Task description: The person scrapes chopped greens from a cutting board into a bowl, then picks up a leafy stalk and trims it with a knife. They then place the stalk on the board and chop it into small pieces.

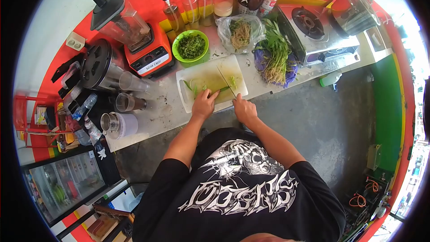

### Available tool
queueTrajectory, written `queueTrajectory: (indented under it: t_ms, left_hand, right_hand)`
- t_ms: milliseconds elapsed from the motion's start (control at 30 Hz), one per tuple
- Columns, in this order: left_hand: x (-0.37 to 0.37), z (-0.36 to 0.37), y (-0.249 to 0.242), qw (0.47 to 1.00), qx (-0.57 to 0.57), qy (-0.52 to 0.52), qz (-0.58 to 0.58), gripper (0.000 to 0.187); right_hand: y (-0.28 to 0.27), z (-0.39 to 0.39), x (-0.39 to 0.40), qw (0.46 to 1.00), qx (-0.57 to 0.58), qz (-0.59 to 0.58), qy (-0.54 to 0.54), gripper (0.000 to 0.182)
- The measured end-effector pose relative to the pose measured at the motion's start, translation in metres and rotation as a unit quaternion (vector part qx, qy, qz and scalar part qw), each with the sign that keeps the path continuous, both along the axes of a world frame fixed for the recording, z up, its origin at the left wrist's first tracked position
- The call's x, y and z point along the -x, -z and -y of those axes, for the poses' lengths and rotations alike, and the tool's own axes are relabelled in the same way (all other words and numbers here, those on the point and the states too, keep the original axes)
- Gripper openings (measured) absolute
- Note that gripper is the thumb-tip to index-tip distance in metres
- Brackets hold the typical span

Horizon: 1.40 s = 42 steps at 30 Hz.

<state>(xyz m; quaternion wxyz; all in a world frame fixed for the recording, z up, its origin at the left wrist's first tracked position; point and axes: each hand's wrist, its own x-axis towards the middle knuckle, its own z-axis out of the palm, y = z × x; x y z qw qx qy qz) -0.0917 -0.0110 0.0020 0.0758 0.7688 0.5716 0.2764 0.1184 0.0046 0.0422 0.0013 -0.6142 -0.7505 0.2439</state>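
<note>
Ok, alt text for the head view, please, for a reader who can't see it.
A person's right hand holds a knife over a white cutting board while the left hand holds a green stalk on it. Beyond it stand a green bowl of chopped greens and a red blender; a leafy bunch lies to the right, beside a gas stove.

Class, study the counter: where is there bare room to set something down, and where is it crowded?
The widest free patch of counter, though smudged, lies between the dark-tinted cup and the cutting board; a narrower gap borders the leafy bundle. The back is crowded with the blender, green bowl and pump bottles.
</note>
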Motion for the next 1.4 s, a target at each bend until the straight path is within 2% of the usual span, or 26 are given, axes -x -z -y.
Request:
queueTrajectory:
  t_ms: [267, 467, 700, 767, 867, 1100, 1267, 1400]
  left_hand:
    - [0.001, 0.000, -0.002, 1.000, 0.013, 0.001, -0.002, 0.047]
    - [0.001, -0.001, 0.001, 1.000, -0.002, 0.006, 0.019, 0.047]
    - [0.001, 0.001, -0.004, 1.000, 0.009, -0.005, 0.008, 0.045]
    - [0.001, 0.000, 0.003, 1.000, 0.009, -0.006, 0.015, 0.045]
    - [0.001, -0.001, 0.005, 1.000, 0.009, -0.008, 0.017, 0.045]
    - [0.000, 0.002, 0.000, 0.999, 0.033, -0.019, 0.000, 0.047]
    - [0.001, 0.001, 0.005, 1.000, 0.021, -0.010, 0.019, 0.048]
    - [0.000, 0.002, 0.001, 0.999, 0.025, -0.020, -0.004, 0.047]
  right_hand:
    - [-0.027, -0.017, 0.011, 0.997, 0.001, 0.068, -0.045, 0.031]
    - [0.000, -0.008, 0.021, 0.998, 0.009, 0.066, -0.021, 0.031]
    - [-0.017, -0.008, 0.023, 0.995, 0.005, 0.090, -0.042, 0.030]
    - [-0.008, -0.002, 0.024, 0.998, 0.039, 0.049, -0.015, 0.034]
    - [-0.002, -0.014, 0.027, 0.998, 0.038, 0.051, -0.019, 0.035]
    - [-0.022, -0.024, 0.027, 0.996, 0.041, 0.057, -0.046, 0.036]
    - [-0.006, -0.013, 0.031, 0.997, 0.062, 0.043, 0.006, 0.036]
    - [-0.015, -0.026, 0.035, 0.997, 0.046, 0.059, -0.029, 0.037]
